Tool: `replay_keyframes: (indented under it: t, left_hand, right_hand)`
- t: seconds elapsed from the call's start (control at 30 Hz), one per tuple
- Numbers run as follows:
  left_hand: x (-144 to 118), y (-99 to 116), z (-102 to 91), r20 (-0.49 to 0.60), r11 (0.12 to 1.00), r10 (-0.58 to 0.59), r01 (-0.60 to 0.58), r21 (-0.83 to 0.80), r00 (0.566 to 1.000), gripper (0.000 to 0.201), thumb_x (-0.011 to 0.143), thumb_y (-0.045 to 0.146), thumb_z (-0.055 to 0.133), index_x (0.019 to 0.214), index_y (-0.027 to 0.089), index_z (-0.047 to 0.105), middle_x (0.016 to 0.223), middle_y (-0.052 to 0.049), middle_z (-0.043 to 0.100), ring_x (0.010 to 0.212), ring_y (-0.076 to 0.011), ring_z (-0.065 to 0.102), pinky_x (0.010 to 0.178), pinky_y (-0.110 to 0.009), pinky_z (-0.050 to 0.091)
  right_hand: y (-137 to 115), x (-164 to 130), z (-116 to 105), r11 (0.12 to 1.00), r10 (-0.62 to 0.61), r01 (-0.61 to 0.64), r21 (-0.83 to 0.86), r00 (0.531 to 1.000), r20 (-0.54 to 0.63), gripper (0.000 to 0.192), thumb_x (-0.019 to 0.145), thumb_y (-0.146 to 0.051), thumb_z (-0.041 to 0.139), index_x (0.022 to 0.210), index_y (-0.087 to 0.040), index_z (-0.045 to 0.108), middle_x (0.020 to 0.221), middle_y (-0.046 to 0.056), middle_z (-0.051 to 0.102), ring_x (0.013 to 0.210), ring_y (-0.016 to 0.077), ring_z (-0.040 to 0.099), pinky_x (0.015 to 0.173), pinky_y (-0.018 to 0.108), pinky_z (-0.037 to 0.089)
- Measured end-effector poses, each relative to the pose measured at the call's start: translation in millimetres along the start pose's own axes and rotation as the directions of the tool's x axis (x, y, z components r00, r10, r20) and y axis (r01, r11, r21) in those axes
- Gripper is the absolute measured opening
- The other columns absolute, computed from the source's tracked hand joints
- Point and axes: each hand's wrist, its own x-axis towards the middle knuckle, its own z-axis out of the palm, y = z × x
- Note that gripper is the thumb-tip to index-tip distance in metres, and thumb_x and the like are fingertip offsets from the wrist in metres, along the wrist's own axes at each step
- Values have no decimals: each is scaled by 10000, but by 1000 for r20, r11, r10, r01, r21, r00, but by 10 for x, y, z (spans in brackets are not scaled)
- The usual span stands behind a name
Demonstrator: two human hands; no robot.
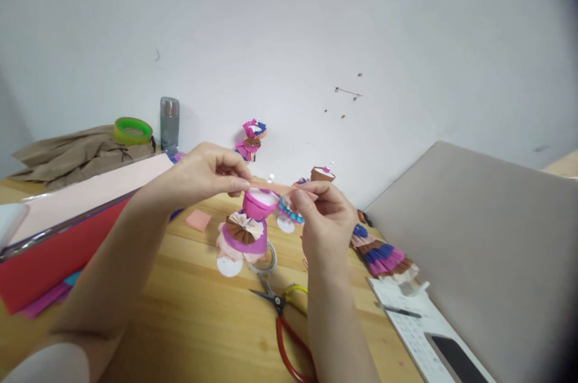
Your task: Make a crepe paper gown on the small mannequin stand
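Observation:
Between my two hands a narrow strip of peach crepe paper [272, 188] is stretched out level above the table. My left hand [212, 171] pinches one end of it between thumb and fingers. The other end is gripped by my right hand [326, 208], thumb on top. Just behind and below the strip stands a paper figure [245, 237] with a pink cup-shaped top, a purple skirt and a brown and cream pleated fan. A white paper disc [229, 266] and a roll of tape [270, 258] lie at its base.
Open scissors [280, 305] with red and yellow handles lie in front. Paper sheets [97, 199] and a peach square [198, 220] are on the left. At the back stand a bottle [170, 124] and green tape [132, 130]; a grey panel [469, 238] rises on the right beside a phone [458, 359].

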Motion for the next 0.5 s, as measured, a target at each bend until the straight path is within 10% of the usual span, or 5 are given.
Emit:
replay_keyframes:
  t: [0.27,0.5]
  left_hand:
    - [90,-62,101,-165,996,12,-27,-89,986,102,740,235,651,725,139,682,629,-20,670,603,-121,613,584,-219,495]
    - [178,-120,289,-355,986,75,-17,164,932,131,734,222,578,672,129,647,637,-18,644,596,-120,550,558,-231,426]
  right_hand:
    - [36,79,15,928,222,-243,283,969,107,202,665,-326,753,687,-181,616,531,-35,568,443,77,466,435,206,359]
    - [173,122,42,930,243,-243,276,969,35,191,653,-317,744,701,-185,614,568,-37,559,462,74,445,446,212,331]
